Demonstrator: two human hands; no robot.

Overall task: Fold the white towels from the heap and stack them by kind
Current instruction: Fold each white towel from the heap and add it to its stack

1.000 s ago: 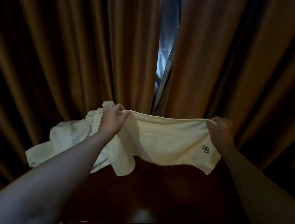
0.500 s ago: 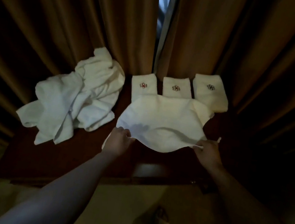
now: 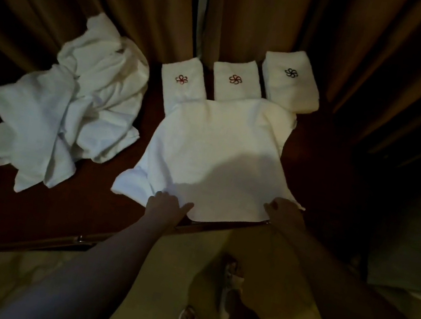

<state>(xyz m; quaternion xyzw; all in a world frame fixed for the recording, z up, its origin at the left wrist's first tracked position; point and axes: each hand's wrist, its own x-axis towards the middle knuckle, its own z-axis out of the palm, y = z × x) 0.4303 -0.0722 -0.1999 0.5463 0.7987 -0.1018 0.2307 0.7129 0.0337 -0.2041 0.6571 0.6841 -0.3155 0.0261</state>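
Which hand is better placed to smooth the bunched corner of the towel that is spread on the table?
Left. The left hand rests right beside the bunched corner of the spread towel; the right hand is at the opposite near corner.

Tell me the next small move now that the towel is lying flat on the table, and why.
Probably lift the near edge and fold it away, toward the far edge. The spread towel lies flat on the table, and the left hand and right hand already sit on its two near corners. Its left side looks bunched, so smoothing first may help.
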